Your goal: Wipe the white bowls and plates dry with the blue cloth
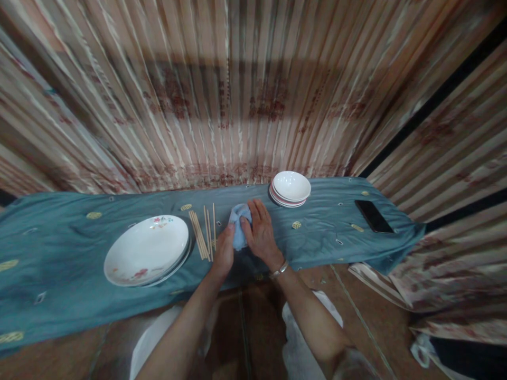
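Observation:
Both of my hands are together on a bunched light blue cloth (240,232), above the near middle of the table. My left hand (225,249) grips the cloth's left side, thumb up along it. From the right, my right hand (261,229) presses on it with the thumb across its front and the fingers fairly straight. Whether anything is inside the cloth's folds I cannot tell. Several wooden chopsticks (200,235) lie just left of my left hand, some bunched and some apart. Beyond my right hand stands a stack of small white bowls (292,187) with reddish rims.
A stack of large oval white plates (146,250) with flower prints sits on the left. At the right end lies a black phone (373,216). A teal patterned cloth (325,227) covers the narrow table. Pleated curtains (245,95) hang right behind it.

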Demonstrator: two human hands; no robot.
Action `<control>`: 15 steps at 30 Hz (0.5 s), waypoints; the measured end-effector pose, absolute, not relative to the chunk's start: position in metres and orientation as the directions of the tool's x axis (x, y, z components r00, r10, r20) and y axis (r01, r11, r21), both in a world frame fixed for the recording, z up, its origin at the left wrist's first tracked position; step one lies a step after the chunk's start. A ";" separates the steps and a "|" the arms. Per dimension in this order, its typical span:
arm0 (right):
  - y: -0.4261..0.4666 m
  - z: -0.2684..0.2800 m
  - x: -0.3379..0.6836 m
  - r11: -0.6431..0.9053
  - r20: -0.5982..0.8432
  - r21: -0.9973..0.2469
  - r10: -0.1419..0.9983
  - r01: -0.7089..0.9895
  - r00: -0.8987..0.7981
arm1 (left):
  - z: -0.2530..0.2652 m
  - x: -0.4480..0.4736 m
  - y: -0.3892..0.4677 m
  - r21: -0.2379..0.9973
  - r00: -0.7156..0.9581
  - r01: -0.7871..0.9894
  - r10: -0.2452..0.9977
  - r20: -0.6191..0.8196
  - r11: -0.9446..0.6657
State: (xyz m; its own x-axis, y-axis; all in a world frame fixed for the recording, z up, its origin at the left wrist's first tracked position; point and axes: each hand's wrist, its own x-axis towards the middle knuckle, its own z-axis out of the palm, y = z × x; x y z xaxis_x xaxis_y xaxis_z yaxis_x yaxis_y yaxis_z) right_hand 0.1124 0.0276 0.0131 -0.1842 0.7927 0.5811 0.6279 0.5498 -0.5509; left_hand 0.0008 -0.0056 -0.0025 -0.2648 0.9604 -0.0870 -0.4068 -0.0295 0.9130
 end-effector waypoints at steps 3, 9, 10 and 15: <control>0.039 0.012 0.124 0.484 0.529 -0.689 0.845 0.540 -0.083 | 0.000 0.003 -0.009 0.963 -0.263 -0.263 0.965 -0.016 -0.056; 0.067 -0.012 0.144 0.163 0.167 -0.978 0.986 0.131 0.020 | 0.011 0.008 -0.010 0.996 -0.159 -0.053 0.986 0.058 -0.068; 0.071 -0.018 0.145 0.091 0.092 -0.995 0.996 0.048 0.018 | 0.012 0.007 -0.010 0.997 -0.163 -0.038 0.985 0.060 -0.067; 0.076 -0.040 0.134 -0.032 -0.039 -0.985 0.999 -0.171 0.036 | 0.010 0.000 -0.007 0.989 -0.224 -0.141 0.975 0.004 -0.037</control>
State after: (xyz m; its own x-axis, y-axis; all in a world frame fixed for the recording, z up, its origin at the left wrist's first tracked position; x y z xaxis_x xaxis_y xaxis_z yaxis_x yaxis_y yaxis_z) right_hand 0.1340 0.0756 -0.0404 0.0364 0.9986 -0.0389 -0.1712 -0.0322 -0.9847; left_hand -0.0004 -0.0074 0.0097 -0.2241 0.9745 0.0042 -0.1407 -0.0366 0.9894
